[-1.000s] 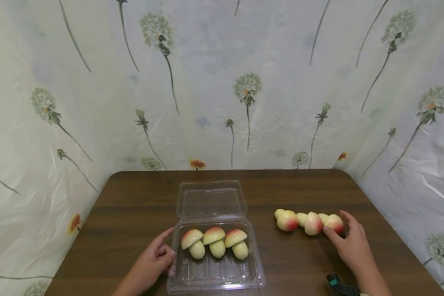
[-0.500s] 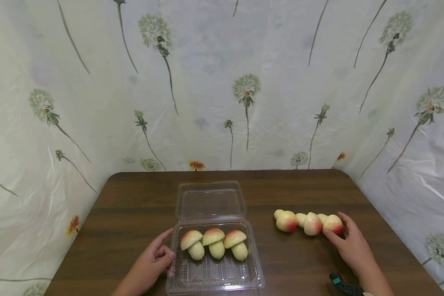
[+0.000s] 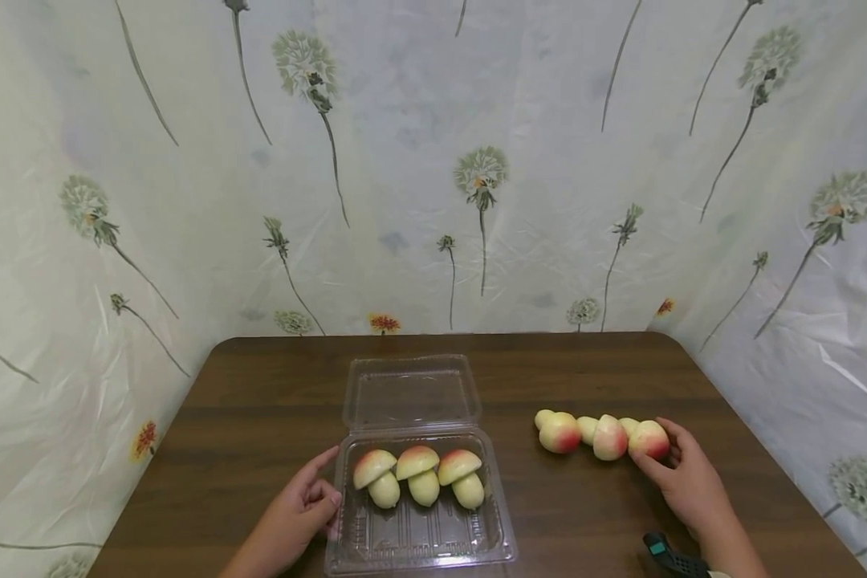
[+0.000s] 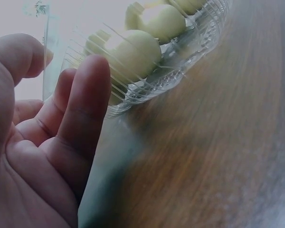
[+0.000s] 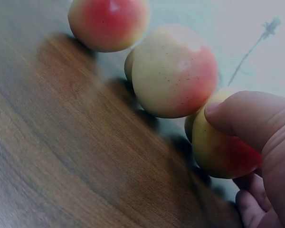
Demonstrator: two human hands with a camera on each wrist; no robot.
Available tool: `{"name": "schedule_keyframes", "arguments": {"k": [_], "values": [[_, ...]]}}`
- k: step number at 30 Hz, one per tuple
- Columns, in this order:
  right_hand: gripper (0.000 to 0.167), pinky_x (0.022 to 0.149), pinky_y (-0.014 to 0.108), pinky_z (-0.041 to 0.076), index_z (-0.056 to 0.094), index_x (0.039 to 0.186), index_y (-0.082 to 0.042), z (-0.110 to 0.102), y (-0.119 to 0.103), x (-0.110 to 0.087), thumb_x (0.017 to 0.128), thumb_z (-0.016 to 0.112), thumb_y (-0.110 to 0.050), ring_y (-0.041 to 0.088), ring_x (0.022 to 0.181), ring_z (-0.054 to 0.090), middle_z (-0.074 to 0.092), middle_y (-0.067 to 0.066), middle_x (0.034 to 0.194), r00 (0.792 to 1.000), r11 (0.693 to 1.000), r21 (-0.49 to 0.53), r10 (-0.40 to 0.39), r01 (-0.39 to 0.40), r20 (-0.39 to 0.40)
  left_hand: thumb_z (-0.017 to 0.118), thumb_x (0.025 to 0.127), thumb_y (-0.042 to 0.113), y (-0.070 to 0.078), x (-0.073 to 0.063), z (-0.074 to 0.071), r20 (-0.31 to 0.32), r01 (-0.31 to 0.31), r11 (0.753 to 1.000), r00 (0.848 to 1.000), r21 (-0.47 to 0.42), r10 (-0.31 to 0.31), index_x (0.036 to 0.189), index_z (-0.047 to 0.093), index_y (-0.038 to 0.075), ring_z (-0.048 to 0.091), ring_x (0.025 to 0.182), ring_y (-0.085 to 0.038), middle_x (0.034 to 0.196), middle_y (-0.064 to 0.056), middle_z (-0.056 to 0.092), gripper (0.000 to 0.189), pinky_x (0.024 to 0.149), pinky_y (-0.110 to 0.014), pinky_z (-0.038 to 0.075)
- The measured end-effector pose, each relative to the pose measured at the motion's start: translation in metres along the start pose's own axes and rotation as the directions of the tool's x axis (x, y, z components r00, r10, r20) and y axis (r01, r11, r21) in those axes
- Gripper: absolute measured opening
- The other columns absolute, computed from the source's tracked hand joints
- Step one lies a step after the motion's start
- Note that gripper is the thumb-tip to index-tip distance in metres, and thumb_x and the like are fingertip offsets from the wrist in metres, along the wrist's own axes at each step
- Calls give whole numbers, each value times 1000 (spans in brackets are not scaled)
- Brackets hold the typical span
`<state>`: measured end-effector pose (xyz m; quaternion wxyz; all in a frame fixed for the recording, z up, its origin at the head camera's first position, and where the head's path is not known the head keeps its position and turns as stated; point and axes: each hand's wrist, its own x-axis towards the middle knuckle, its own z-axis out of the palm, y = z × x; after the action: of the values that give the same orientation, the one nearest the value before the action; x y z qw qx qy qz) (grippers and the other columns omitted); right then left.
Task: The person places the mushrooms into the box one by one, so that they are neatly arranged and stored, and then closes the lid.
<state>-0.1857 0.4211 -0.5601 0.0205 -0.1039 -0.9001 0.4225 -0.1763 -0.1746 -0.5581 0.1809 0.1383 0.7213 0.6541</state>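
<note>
A clear plastic clamshell box (image 3: 422, 546) stands with its lid (image 3: 413, 393) folded back, holding a row of 3 toy mushrooms (image 3: 424, 474) with yellow stems and red-tinged caps. My left hand (image 3: 299, 510) holds the box's left side; in the left wrist view its fingertips (image 4: 92, 78) lie against the ribbed wall. On the right, 3 more toy mushrooms lie in a row, caps toward me. My right hand (image 3: 694, 482) grips the cap of the rightmost mushroom (image 3: 649, 439) between thumb and fingers. Beside it lie the middle mushroom (image 3: 610, 438) and the left one (image 3: 559, 433).
The brown wooden table (image 3: 274, 385) is backed by a pale sheet (image 3: 419, 160) printed with dandelions, which also hangs at both sides. A dark strap with a small screen (image 3: 668, 554) sits at my right wrist, near the front edge.
The view has shifted very slightly. Both hands keep their places, and the mushrooms and the box have not visibly moved.
</note>
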Motion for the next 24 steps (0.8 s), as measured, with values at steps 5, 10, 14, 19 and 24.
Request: {"name": "schedule_keyframes", "arguments": {"k": [5, 10, 14, 19, 24], "values": [[96, 73, 7, 46, 21, 164, 1, 1, -2, -3, 98, 73, -47, 21, 120, 58, 46, 32, 151, 999, 1000, -7, 12, -12, -45, 60, 107, 10, -1, 0, 0, 2, -9, 1000, 1000, -4, 9, 166, 14, 4, 68, 74, -17, 94, -14, 63, 75, 71, -36, 65], [98, 73, 8, 48, 24, 163, 1, 2, -3, -4, 96, 75, -49, -10, 103, 47, 47, 32, 151, 996, 999, 17, 34, -33, -82, 60, 107, 12, -1, -1, 0, 1, -9, 1000, 1000, 6, 9, 166, 14, 4, 67, 75, -17, 94, -13, 63, 76, 71, -35, 65], [97, 72, 6, 47, 28, 161, 1, 3, -3, -6, 93, 78, -46, -16, 99, 45, 48, 32, 151, 991, 999, 40, 33, -28, -127, 61, 107, 13, 1, -1, 1, 1, -3, 1000, 1000, 4, 2, 166, 14, 4, 67, 75, -16, 94, -14, 62, 76, 71, -33, 65], [93, 72, 2, 45, 30, 159, 2, 4, -5, -7, 93, 81, -41, -22, 96, 41, 48, 32, 150, 985, 999, 53, 19, -10, -171, 61, 106, 12, 1, 0, 1, 4, -14, 1000, 1000, 12, 14, 166, 14, 3, 67, 75, -16, 94, -14, 63, 77, 71, -34, 65], [96, 73, 1, 45, 28, 160, 3, 4, -8, -8, 92, 82, -40, 8, 116, 58, 44, 30, 154, 984, 996, 83, 36, -21, -175, 60, 106, 8, 1, 0, 1, -6, -22, 1000, 1000, 19, 22, 166, 15, 3, 68, 73, -16, 93, -14, 63, 75, 69, -34, 65]]}}
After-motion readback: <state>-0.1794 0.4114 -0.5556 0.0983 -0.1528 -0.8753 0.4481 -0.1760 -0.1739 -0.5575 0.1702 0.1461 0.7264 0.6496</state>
